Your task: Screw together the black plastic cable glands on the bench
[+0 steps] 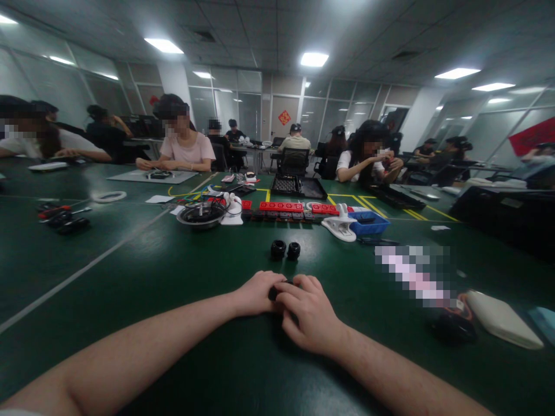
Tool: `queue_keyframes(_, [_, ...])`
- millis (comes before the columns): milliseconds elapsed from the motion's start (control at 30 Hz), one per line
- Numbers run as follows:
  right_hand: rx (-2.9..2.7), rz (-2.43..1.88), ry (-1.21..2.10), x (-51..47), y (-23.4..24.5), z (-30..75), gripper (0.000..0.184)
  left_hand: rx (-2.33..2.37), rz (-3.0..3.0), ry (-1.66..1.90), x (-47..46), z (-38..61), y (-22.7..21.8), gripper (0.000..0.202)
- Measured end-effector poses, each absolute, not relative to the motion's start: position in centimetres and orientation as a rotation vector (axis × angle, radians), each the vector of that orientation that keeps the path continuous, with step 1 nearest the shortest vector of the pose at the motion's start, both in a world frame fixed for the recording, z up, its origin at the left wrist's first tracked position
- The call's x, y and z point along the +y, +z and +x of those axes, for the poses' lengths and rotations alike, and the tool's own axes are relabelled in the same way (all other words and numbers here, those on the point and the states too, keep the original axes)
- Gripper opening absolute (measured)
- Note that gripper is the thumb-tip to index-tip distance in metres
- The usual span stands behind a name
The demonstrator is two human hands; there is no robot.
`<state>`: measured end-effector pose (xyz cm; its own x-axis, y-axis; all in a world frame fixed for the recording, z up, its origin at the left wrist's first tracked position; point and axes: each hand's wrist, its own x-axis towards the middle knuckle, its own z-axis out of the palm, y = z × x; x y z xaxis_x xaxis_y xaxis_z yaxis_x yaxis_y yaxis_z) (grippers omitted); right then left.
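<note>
Part (pixel 273 293), black, mostly covered: held between left hand (pixel 259 293) and right hand (pixel 309 312), fingers curled round it, on or just above desk (pixel 182 266). Handling: best steadied left, worked lightly right.

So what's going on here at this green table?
A person's bare left hand and right hand hold a small black piece between them, mostly hidden from view, over a dark green table. Two round black parts sit side by side just beyond. Farther back is a rectangular blue plastic tray, and other people sit across the table.
</note>
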<state>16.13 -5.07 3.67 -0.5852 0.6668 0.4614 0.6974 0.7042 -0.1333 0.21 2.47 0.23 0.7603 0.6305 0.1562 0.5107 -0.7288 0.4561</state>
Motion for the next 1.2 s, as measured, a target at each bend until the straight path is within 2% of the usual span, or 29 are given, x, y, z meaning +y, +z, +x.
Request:
queue_keyframes(100, [-2.431, -0.984, -0.100, -5.2, 3.4, 16.1, 0.012, 0.879, 2.586, 0.408, 2.6, 0.2, 0.0, 0.031])
queue_keyframes(333, [-2.421, -0.901, -0.119, -5.4, 3.0, 16.2, 0.016, 0.925, 2.564, 0.379, 2.5, 0.1, 0.3, 0.037])
queue_keyframes(500, [-2.368, -0.834, -0.164, -5.6, 3.6, 16.4, 0.019, 0.921, 2.576, 0.397, 2.4, 0.1, 0.4, 0.034])
queue_keyframes(900, [-2.259, -1.371, -0.263, -4.5, 4.3, 16.5, 0.025, 0.896, 2.567, 0.388, 2.5, 0.1, 0.4, 0.036])
queue_keyframes(1200, [-2.285, -1.378, -0.302, -4.3, 3.8, 16.4, 0.019, 0.891, 2.580, 0.418, 2.6, 0.3, 0.1, 0.031])
